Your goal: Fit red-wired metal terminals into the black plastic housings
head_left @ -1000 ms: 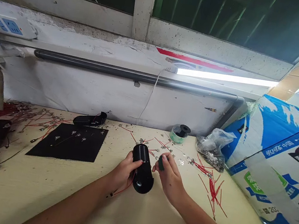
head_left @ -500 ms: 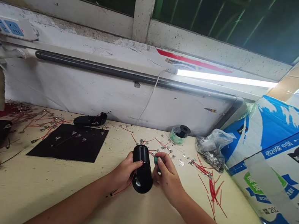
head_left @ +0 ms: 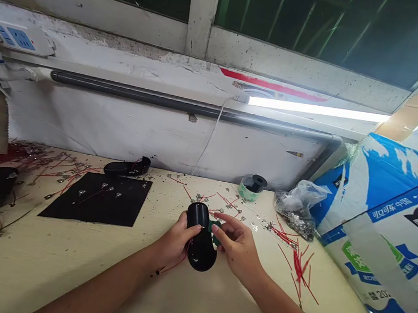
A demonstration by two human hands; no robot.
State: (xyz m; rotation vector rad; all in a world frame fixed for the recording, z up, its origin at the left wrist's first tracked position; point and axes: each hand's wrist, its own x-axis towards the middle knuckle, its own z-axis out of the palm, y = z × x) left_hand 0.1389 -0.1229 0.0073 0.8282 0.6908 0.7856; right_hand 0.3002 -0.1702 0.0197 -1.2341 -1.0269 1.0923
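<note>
My left hand [head_left: 177,240] is closed round the left side of a glossy black rounded plastic housing [head_left: 203,255], its thumb lying on top. A thin red wire with a dark end [head_left: 158,272] hangs below that hand. At the housing's right side, my right hand [head_left: 236,245] pinches a small green circuit board [head_left: 214,229] between thumb and fingers. The board's left edge is hidden by the housing, so I cannot tell whether it sits inside or only beside it.
A black mat [head_left: 103,208] with small metal pieces lies left, a black shell [head_left: 126,168] behind it. Red wires [head_left: 299,267], a bag of metal parts [head_left: 300,210] and a tape roll [head_left: 250,190] are at right. A blue-and-white carton [head_left: 395,222] borders the right side.
The right hand has turned and moved slightly, so more of the green board shows beside the housing. The housing's near end has shifted a little to the right.
</note>
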